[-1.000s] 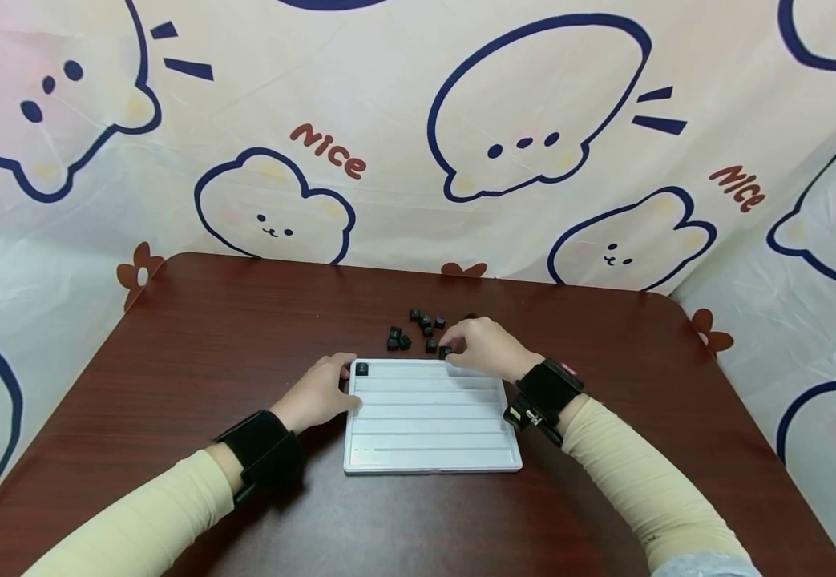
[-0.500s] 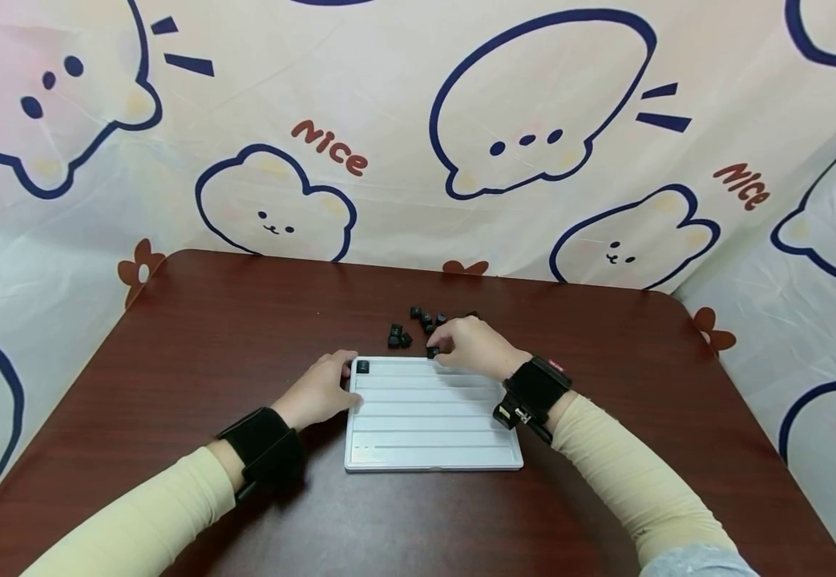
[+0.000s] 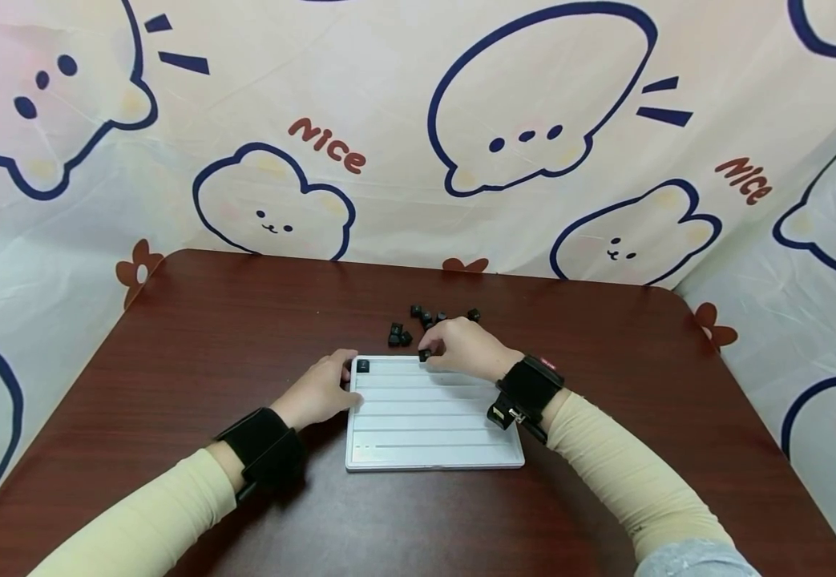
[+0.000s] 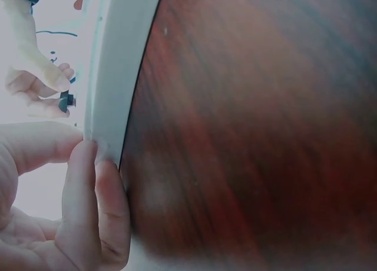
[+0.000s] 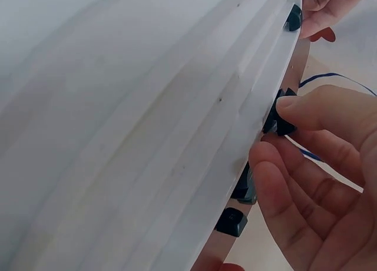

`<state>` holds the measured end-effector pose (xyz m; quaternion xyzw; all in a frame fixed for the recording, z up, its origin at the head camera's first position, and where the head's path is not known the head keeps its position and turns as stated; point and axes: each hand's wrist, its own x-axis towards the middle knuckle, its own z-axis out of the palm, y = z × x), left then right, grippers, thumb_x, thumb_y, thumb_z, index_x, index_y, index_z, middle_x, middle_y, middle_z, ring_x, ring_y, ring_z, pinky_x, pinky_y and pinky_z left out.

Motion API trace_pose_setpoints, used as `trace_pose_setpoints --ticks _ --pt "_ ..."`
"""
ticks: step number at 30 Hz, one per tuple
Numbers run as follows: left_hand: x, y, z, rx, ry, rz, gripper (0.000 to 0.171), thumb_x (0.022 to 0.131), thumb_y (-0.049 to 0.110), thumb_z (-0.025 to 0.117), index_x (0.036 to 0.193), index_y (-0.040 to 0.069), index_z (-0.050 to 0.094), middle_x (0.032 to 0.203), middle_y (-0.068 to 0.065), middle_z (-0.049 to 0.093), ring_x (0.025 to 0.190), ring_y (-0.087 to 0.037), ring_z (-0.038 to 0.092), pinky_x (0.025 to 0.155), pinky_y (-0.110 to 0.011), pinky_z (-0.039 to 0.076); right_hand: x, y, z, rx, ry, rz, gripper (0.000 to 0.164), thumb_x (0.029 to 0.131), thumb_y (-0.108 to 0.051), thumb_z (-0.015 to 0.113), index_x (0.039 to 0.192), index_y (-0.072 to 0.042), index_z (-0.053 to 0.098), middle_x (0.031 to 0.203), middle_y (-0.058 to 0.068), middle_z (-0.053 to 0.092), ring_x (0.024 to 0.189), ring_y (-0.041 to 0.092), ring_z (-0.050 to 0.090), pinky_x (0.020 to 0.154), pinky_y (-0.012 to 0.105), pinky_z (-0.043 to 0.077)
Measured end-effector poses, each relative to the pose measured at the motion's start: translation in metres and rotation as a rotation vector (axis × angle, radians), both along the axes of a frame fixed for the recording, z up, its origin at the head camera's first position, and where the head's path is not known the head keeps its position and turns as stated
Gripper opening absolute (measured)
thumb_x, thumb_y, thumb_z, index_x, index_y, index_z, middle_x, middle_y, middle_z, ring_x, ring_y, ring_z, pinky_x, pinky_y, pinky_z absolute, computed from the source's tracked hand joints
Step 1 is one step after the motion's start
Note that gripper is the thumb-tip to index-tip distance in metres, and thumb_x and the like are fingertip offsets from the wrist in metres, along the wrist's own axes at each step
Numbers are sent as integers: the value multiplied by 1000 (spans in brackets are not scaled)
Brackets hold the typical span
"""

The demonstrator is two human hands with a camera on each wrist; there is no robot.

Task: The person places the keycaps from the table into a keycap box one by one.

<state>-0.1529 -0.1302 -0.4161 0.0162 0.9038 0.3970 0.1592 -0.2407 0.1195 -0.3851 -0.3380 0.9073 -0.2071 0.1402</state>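
Note:
A white ridged tray (image 3: 432, 417) lies on the table, with one black keycap (image 3: 363, 366) in its far left corner. My left hand (image 3: 320, 390) grips the tray's left edge, thumb on top and fingers along the outer side. At the far edge, my right hand (image 3: 471, 349) pinches another black keycap (image 3: 424, 355) between thumb and fingertips. In the right wrist view, that pinched keycap (image 5: 280, 113) is partly covered by the thumb. Loose black keycaps (image 3: 395, 340) lie just beyond the tray, some partly behind the right hand.
The dark brown wooden table (image 3: 244, 312) extends around the tray. One loose keycap (image 3: 474, 315) sits apart, beyond the right hand. A cartoon-printed cloth (image 3: 389, 200) hangs behind the table and at its sides. Both wrists wear black straps (image 3: 266, 449).
The right hand has moved a little left along the tray's far edge, with a keycap at its fingertips. My left hand keeps its place on the tray.

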Motion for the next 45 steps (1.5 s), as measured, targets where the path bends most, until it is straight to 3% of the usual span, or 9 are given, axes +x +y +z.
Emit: trace_pose_setpoints --ticks 6,27,45 --pt "0 0 1 5 2 0 73 91 6 76 153 -3 39 111 -15 55 81 -23 51 70 -34 43 3 -6 0 4 -6 17 19 93 -7 76 112 -8 78 112 6 72 90 14 65 79 29 53" --pt "-1 1 2 5 -7 5 75 90 7 77 153 -2 39 113 -15 55 84 -23 53 72 -35 44 10 -26 -3 42 30 60 18 93 -7 75 111 -6 78 114 8 69 88 14 62 75 26 50" --pt "1 2 2 14 18 8 71 90 6 77 150 -5 41 107 -13 53 87 -23 51 73 -34 43 15 -53 -5 32 32 84 19 91 -3 75 110 -4 78 111 8 70 99 20 68 86 33 54"
